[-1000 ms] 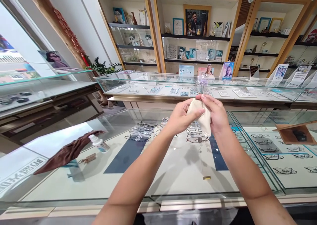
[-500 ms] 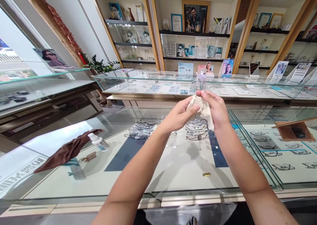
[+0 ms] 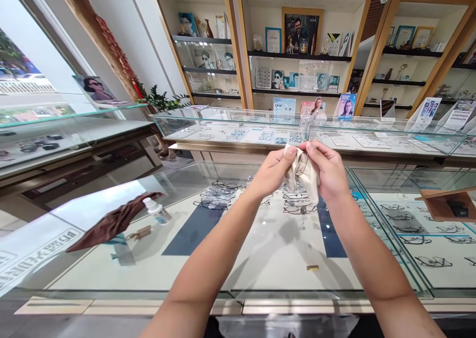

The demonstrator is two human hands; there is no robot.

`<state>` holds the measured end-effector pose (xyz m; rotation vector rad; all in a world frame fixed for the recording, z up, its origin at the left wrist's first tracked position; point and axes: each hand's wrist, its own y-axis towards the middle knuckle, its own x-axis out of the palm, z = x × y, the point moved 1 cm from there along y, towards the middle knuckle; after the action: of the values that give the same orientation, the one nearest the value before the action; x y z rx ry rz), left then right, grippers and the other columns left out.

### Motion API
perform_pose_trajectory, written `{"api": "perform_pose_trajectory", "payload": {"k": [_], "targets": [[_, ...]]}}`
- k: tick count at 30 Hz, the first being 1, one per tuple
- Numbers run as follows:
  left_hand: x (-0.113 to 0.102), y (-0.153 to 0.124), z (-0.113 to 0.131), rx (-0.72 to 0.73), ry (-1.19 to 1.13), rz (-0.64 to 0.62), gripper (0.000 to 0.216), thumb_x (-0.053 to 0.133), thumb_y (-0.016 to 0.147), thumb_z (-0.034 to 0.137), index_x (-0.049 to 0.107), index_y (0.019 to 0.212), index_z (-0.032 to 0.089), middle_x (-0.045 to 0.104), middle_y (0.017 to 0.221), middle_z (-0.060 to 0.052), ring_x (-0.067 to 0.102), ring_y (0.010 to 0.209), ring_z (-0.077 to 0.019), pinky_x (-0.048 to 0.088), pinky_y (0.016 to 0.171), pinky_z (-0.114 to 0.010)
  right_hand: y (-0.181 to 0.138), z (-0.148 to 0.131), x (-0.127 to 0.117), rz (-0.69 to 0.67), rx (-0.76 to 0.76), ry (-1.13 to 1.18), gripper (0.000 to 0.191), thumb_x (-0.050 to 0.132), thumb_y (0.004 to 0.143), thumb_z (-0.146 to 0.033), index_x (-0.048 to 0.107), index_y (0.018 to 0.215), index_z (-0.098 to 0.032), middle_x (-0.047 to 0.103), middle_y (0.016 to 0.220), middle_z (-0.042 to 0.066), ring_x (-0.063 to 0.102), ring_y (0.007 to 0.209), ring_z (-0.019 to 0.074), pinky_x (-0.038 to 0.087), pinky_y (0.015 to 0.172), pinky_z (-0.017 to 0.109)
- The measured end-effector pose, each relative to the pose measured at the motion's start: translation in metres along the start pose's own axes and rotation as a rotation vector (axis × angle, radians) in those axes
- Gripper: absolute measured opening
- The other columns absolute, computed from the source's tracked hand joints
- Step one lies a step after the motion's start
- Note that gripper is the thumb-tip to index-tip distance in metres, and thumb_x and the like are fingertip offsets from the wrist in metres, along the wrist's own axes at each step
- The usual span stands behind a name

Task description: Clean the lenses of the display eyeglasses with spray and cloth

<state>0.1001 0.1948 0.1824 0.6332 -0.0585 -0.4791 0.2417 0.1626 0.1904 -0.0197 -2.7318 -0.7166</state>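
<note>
Cream cloth [image 3: 303, 175] bunched between both hands, raised above glass counter [image 3: 111, 273]. Left hand [image 3: 273, 170] closed on cloth's upper left corner, thumb and fingers pinched. Right hand [image 3: 329, 171] closed around cloth's right side, fingertips pressing top edge; thin wire frame [image 3: 304, 163] seemingly wrapped inside, mostly hidden. Cloth judged soft, light, limp; best gripped by gathered folds. Frame judged fragile, springy; best held at rim through fabric, not by lens. Below on counter, well apart to left: brown cloth [image 3: 113, 222], small spray bottle [image 3: 158, 212] touching its end, tag [image 3: 139, 234] just beside. Rows of spectacles [image 3: 219, 199] under glass. Shelving [image 3: 297, 55] behind.
</note>
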Motion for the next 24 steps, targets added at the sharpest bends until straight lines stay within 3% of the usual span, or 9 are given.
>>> {"api": "perform_pose_trajectory", "payload": {"k": [4,7,9,16,21,24], "targets": [[-0.018,0.003,-0.006,-0.096,-0.036,0.087,0.071,0.060,0.084,0.087,0.063,0.072,0.017,0.058,0.059,0.001,0.050,0.054,-0.0110,0.040,0.051,-0.024,0.006,-0.008,-0.014,-0.025,-0.023,-0.089,0.021,0.087,0.077,-0.050,0.082,0.079,-0.029,0.077,0.111,0.003,0.068,0.114,0.0245,0.057,0.098,0.040],[-0.029,0.004,-0.008,-0.098,-0.059,0.167,0.069,0.059,0.087,0.085,0.067,0.077,0.017,0.063,0.063,-0.001,0.057,0.060,-0.0127,0.046,0.059,-0.025,0.009,-0.014,-0.023,-0.127,-0.017,-0.213,0.019,0.085,0.080,-0.048,0.083,0.080,-0.030,0.073,0.130,0.004,0.060,0.134,0.0274,0.050,0.108,0.044],[-0.033,0.004,-0.007,-0.086,-0.062,0.164,0.068,0.058,0.089,0.083,0.070,0.083,0.017,0.068,0.069,-0.002,0.060,0.066,-0.0139,0.049,0.065,-0.026,0.009,-0.015,-0.024,-0.212,0.018,-0.274,0.019,0.083,0.082,-0.048,0.084,0.081,-0.029,0.071,0.136,0.004,0.058,0.135,0.0275,0.047,0.112,0.046],[-0.022,-0.001,0.002,-0.026,-0.032,0.045,0.065,0.057,0.094,0.078,0.068,0.079,0.016,0.068,0.071,-0.003,0.057,0.064,-0.0124,0.045,0.061,-0.025,0.010,0.003,-0.017,-0.353,0.127,-0.336,0.020,0.083,0.079,-0.045,0.082,0.078,-0.025,0.075,0.092,0.003,0.066,0.095,0.0200,0.047,0.104,0.042],[-0.026,-0.002,0.012,-0.033,-0.146,-0.116,0.046,0.077,0.089,0.061,0.071,0.094,0.016,0.073,0.074,-0.004,0.065,0.065,-0.0132,0.050,0.059,-0.023,0.011,0.003,-0.020,-0.330,0.174,-0.245,0.021,0.084,0.075,-0.043,0.080,0.072,-0.022,0.074,0.084,0.002,0.063,0.086,0.0176,0.046,0.096,0.038],[-0.026,-0.003,0.016,-0.015,-0.179,-0.117,0.041,0.088,0.082,0.050,0.073,0.099,0.016,0.076,0.076,-0.005,0.071,0.066,-0.0152,0.055,0.060,-0.024,0.007,-0.002,-0.017,-0.378,0.224,-0.187,0.023,0.085,0.075,-0.044,0.080,0.071,-0.021,0.074,0.080,0.002,0.062,0.085,0.0172,0.045,0.092,0.036]]}}
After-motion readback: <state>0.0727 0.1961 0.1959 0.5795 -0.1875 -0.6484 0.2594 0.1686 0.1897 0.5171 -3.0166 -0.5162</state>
